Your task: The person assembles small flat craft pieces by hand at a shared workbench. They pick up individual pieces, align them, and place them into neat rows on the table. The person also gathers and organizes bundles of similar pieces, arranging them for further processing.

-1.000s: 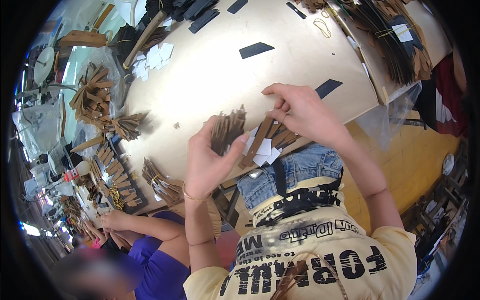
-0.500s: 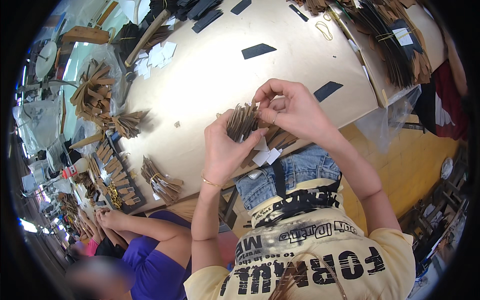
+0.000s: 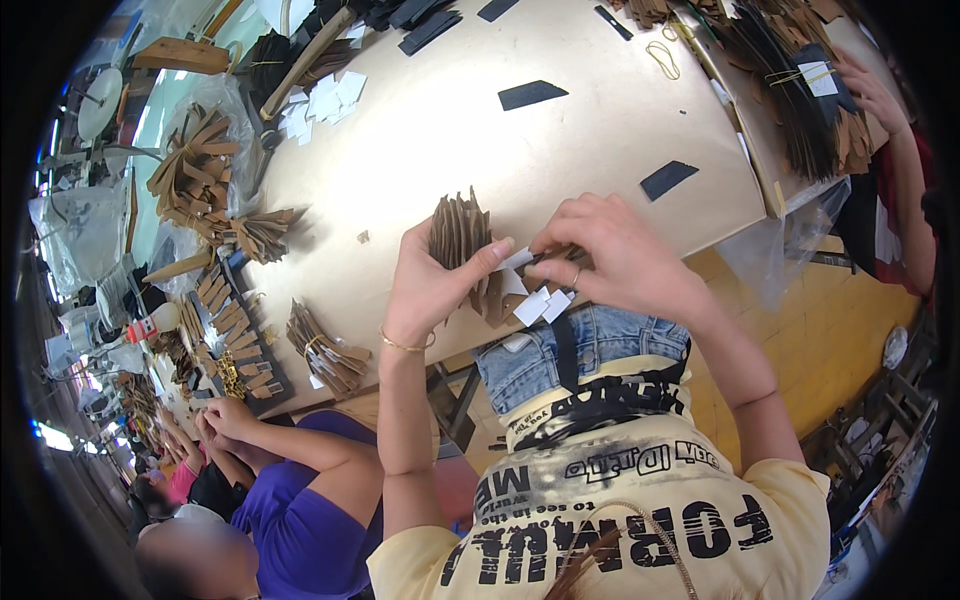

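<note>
My left hand is closed around a stack of brown leather strips, standing on edge with their ends fanned upward. The thumb presses across the stack's near side. Beside it, my right hand has its fingertips pinched together at more brown strips, whose ends are partly hidden under the fingers. Between the two hands a white paper slip shows by the left thumb. Several small white cards lie just below, at the table edge in front of my waist.
A tied bundle of brown strips lies left of my left arm. Dark slanted pieces and a pile of white cards rest on the paper-covered table. Co-workers sit at left; another person's hand is by a black bundle.
My right hand has dropped from the top of the stack to its near right side. The left hand's stack has turned more upright. A person's hand has appeared at far right.
</note>
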`<state>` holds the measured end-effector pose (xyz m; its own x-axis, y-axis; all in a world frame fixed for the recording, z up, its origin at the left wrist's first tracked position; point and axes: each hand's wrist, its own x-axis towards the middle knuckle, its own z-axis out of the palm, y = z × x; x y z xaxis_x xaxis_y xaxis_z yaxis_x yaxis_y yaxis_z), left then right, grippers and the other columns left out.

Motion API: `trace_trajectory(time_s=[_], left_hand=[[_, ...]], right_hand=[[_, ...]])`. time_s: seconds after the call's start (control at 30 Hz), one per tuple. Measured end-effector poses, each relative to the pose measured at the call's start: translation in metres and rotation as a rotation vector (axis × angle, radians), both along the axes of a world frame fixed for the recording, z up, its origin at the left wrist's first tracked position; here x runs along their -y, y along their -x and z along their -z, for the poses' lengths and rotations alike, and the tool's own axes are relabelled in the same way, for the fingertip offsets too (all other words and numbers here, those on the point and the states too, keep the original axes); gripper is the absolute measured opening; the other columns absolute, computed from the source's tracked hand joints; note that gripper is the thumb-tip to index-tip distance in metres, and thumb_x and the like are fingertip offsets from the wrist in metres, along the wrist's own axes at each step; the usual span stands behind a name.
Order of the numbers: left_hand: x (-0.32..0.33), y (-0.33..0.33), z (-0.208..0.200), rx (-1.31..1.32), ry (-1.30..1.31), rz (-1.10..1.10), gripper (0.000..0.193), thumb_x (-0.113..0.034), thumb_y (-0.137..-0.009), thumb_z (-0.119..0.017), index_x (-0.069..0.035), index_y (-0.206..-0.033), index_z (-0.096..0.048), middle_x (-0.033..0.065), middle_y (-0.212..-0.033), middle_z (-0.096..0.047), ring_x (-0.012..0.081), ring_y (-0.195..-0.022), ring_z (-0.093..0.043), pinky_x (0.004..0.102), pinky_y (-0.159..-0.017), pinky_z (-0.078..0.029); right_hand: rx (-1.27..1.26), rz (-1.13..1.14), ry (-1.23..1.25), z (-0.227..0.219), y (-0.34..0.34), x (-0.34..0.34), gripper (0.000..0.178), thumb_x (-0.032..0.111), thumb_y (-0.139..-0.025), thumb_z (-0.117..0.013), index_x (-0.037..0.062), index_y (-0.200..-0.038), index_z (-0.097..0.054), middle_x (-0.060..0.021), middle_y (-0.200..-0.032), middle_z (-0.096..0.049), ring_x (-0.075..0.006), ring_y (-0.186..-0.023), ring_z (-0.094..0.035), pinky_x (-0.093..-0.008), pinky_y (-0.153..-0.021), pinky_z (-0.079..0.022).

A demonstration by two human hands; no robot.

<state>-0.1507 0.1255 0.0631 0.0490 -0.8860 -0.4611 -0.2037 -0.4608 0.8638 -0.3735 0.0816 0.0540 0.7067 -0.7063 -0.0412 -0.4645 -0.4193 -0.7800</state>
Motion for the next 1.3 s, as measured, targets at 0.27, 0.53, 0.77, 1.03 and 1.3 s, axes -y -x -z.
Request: trace_trajectory(time_s=[0.27,0.53,0.77,1.03,1.3], left_hand=[[-0.002,-0.001,0.003,-0.052,0.012,-0.043,0.026,-0.019,-0.082,-0.081,-0.001,-0.086,-0.064,0.0019,-0.073,-0.065,0.0062,-0.065,-0.058,0.0232,-0.057,-0.048],[-0.005,-0.008,0.000,-0.238,0.007,-0.163,0.026,-0.017,-0.083,-0.080,0.001,-0.095,-0.066,0.0035,-0.082,-0.068,0.0086,-0.072,-0.061,0.0239,-0.066,-0.050],[-0.004,-0.005,0.001,-0.271,-0.016,-0.167,0.024,-0.017,-0.084,-0.079,0.000,-0.094,-0.066,0.0025,-0.080,-0.066,0.0070,-0.070,-0.059,0.0227,-0.063,-0.049],[-0.005,0.000,-0.007,-0.109,0.070,-0.196,0.022,-0.015,-0.085,-0.078,0.001,-0.091,-0.064,0.0024,-0.079,-0.066,0.0065,-0.067,-0.058,0.0232,-0.059,-0.048],[-0.007,0.013,-0.017,-0.020,0.190,-0.287,0.023,-0.014,-0.084,-0.078,0.003,-0.092,-0.064,0.0037,-0.080,-0.067,0.0080,-0.069,-0.060,0.0227,-0.062,-0.050]], right_hand=[[-0.080,0.036,-0.141,-0.004,-0.021,-0.020,0.018,0.025,-0.089,-0.065,0.0086,-0.088,-0.072,-0.0056,-0.087,-0.065,-0.0232,-0.091,-0.060,-0.0388,-0.087,-0.036],[0.165,0.236,0.050,-0.002,-0.032,-0.035,0.008,0.015,-0.086,-0.068,0.0079,-0.085,-0.067,-0.0024,-0.079,-0.062,-0.0206,-0.079,-0.058,-0.0370,-0.085,-0.034],[0.209,0.218,0.006,-0.001,-0.030,-0.032,0.009,0.016,-0.086,-0.066,0.0077,-0.084,-0.066,-0.0043,-0.084,-0.064,-0.0228,-0.084,-0.059,-0.0402,-0.087,-0.036],[0.329,0.279,-0.173,-0.008,-0.036,-0.036,0.006,0.008,-0.087,-0.069,0.0018,-0.087,-0.068,-0.0072,-0.084,-0.068,-0.0208,-0.081,-0.065,-0.0330,-0.077,-0.049],[0.501,0.331,-0.673,-0.018,-0.038,-0.042,0.059,0.007,-0.089,-0.066,0.0029,-0.141,-0.039,-0.0114,-0.089,-0.073,-0.0129,-0.087,-0.068,-0.0279,-0.083,-0.051]])
